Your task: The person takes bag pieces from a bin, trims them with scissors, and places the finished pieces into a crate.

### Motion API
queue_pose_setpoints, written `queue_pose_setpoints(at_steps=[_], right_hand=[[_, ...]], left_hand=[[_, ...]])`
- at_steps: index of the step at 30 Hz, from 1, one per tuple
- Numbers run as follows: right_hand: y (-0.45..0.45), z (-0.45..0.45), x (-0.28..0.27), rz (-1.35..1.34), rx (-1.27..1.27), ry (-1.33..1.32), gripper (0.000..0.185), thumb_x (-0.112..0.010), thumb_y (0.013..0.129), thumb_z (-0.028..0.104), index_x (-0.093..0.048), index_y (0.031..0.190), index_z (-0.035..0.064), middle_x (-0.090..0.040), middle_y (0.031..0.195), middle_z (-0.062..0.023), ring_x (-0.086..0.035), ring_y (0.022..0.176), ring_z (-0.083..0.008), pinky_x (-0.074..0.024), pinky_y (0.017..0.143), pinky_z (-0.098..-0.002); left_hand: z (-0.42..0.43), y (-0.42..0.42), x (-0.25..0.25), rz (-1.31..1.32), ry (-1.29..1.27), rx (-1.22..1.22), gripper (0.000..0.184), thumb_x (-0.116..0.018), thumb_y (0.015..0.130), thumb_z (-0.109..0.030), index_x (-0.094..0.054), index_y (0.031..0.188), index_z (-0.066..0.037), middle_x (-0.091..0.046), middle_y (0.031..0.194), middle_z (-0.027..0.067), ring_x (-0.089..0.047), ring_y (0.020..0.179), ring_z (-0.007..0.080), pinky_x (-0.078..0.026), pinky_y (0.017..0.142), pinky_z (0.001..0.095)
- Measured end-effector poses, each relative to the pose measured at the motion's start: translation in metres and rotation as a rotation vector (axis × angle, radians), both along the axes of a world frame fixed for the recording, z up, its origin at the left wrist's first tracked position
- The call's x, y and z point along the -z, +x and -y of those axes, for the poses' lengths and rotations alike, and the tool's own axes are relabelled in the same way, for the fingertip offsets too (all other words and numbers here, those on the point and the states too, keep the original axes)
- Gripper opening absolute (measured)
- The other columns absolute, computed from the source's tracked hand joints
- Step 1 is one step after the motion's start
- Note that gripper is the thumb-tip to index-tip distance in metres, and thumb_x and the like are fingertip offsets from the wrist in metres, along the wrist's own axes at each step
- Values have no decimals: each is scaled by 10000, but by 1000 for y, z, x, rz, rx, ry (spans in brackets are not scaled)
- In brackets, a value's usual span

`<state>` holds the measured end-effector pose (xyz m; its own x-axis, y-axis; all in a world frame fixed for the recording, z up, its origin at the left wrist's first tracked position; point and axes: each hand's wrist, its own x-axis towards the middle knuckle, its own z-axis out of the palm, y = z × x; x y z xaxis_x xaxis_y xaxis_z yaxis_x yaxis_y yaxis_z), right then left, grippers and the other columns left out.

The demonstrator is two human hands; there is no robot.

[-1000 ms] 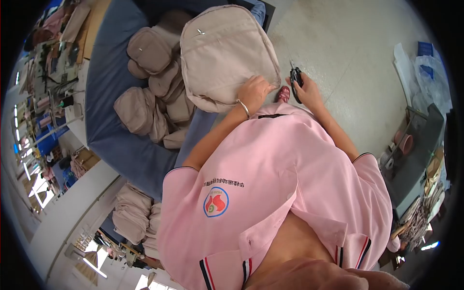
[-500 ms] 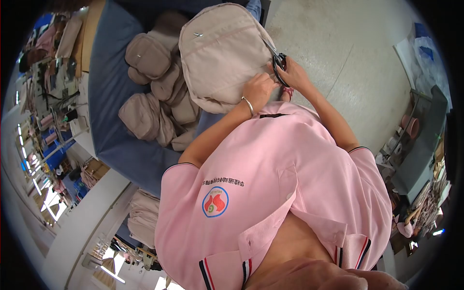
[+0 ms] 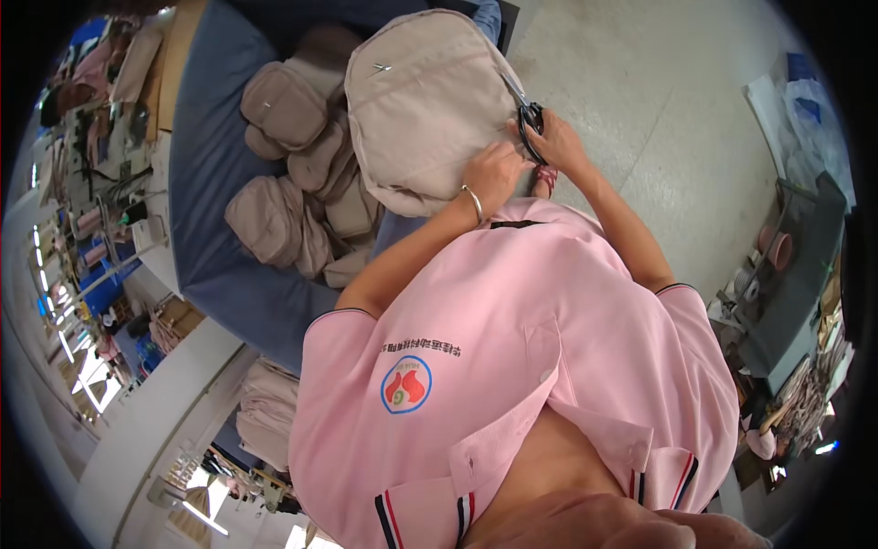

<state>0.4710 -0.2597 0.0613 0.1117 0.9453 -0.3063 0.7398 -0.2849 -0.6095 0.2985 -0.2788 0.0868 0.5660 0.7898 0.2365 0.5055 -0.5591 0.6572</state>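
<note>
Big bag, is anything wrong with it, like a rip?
Nothing looks damaged: the big bag is wrinkled, but I see no rip. The left hand holds its lower corner, and the right hand has scissors at its edge.

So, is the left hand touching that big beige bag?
Touching. The head view shows the left hand lying against the big beige bag, fingers at its lower corner.

Left arm: bending at the elbow, its forearm point(image 3: 402, 253) slanting forward and inward
Left wrist point(image 3: 470, 203): leading straight into the hand
Left hand point(image 3: 495, 172): curling its fingers inward, the back of the hand facing up
Right arm point(image 3: 631, 224): angling forward and inward from the shoulder
Right hand point(image 3: 555, 144): closing in a grip, sitting just beside the left hand and slightly farther forward
</note>
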Motion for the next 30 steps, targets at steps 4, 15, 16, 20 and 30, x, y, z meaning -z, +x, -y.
queue_pose_setpoints(at_steps=[4,15,16,20,30], right_hand=[[-2,2,0,-29,10,33,470,-599,859,404,-560,865,-65,-629,785,-288,-621,747,-443,-472,659,-485],[7,6,45,-66,170,67,368,-571,915,320,-561,821,-36,-599,680,-219,-607,592,-332,-449,520,-430],[12,5,54,-68,198,32,363,-549,936,315,-554,818,-29,-587,635,-188,-603,521,-278,-444,464,-402],[18,9,73,-135,198,128,404,-517,956,353,-565,819,-23,-565,640,-159,-558,525,-252,-428,472,-390],[19,0,67,-200,174,-74,473,-515,956,406,-586,821,-41,-620,695,-185,-599,560,-286,-459,535,-400]], left_hand=[[0,0,1,-43,-15,4,119,-673,810,-193,-661,755,-88,-566,752,40,-562,750,234,-472,650,371],[-3,-21,-24,236,-40,-184,142,-636,856,-167,-669,828,-32,-640,853,87,-582,809,271,-469,734,380],[-3,-30,-30,300,3,-306,141,-628,865,-159,-672,850,-26,-651,876,97,-583,817,279,-466,755,385],[-1,-103,-38,138,156,-1016,200,-658,857,-202,-676,956,-30,-660,886,113,-592,866,258,-444,841,371],[-14,-141,45,926,-541,-1149,241,-705,821,-128,-676,983,48,-652,882,3,-558,768,78,-455,696,233]])
